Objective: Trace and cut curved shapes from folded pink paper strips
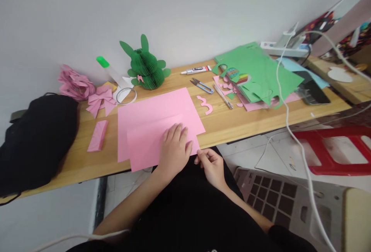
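My left hand (174, 149) lies flat on a folded-over or smaller sheet of pink paper (145, 147), fingers stretched toward the wall. Beneath it is a larger sheet of pink paper (153, 103). At the table's front edge my right hand (212, 165) pinches the near right corner of the upper pink sheet between thumb and fingers. Small curved pink paper cut-outs (207, 108) lie just right of the sheets. Behind them are blue-handled thread snips (202, 85), a craft knife (223, 96) and a glue tube (196, 70).
A green honeycomb paper rabbit (147, 68) stands by the wall. Pink paper bows (101, 99), a folded pink strip stack (97, 136) and a black bag (40, 136) are left. Green sheets (255, 70), a phone (313, 89) and a white cable (285, 109) are right.
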Action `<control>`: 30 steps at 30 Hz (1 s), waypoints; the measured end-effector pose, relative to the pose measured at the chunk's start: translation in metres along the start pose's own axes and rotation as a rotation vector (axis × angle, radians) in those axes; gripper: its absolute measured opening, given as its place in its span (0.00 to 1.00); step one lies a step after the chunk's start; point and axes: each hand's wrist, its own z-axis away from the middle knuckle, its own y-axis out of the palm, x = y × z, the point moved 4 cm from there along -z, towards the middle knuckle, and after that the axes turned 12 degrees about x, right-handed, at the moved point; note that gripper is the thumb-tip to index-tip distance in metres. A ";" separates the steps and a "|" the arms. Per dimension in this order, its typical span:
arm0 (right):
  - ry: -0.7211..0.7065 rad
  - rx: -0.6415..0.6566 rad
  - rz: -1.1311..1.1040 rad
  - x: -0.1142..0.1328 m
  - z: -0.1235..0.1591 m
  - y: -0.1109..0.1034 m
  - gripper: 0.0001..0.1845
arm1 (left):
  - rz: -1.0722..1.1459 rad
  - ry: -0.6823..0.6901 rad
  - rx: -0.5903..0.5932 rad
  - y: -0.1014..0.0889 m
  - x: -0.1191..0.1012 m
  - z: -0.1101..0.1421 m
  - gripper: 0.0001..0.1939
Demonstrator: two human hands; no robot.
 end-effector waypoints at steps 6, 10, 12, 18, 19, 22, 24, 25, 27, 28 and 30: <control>-0.013 0.002 0.010 0.000 -0.002 0.000 0.17 | -0.045 -0.146 0.111 0.004 0.004 -0.019 0.25; -0.018 0.012 0.016 -0.004 -0.003 -0.001 0.17 | -0.056 -0.226 0.101 0.005 0.004 -0.027 0.25; -0.019 0.016 0.024 -0.005 -0.003 -0.002 0.17 | -0.049 -0.233 0.073 0.006 0.004 -0.027 0.25; -0.032 0.034 0.045 -0.003 -0.003 -0.004 0.16 | -0.009 -0.218 0.047 0.013 0.006 -0.026 0.26; -0.026 0.036 0.046 -0.004 -0.003 -0.004 0.16 | -0.004 -0.217 0.055 0.013 0.006 -0.026 0.26; -0.009 0.042 0.048 -0.004 -0.004 -0.005 0.16 | 0.005 -0.222 0.079 0.013 0.006 -0.027 0.27; -0.005 0.053 0.052 -0.005 -0.005 -0.005 0.16 | 0.006 -0.222 0.087 0.012 0.006 -0.028 0.27; -0.009 0.061 0.060 -0.004 -0.005 -0.006 0.16 | 0.007 -0.221 0.088 0.012 0.006 -0.028 0.27; -0.022 0.089 0.105 -0.002 -0.004 -0.008 0.17 | 0.006 -0.217 0.092 0.013 0.005 -0.028 0.27; -0.030 0.108 0.145 0.000 -0.003 -0.009 0.17 | 0.007 -0.215 0.093 0.013 0.005 -0.028 0.27; -0.069 0.133 0.279 0.007 0.000 -0.012 0.17 | 0.006 -0.212 0.092 0.015 0.005 -0.027 0.27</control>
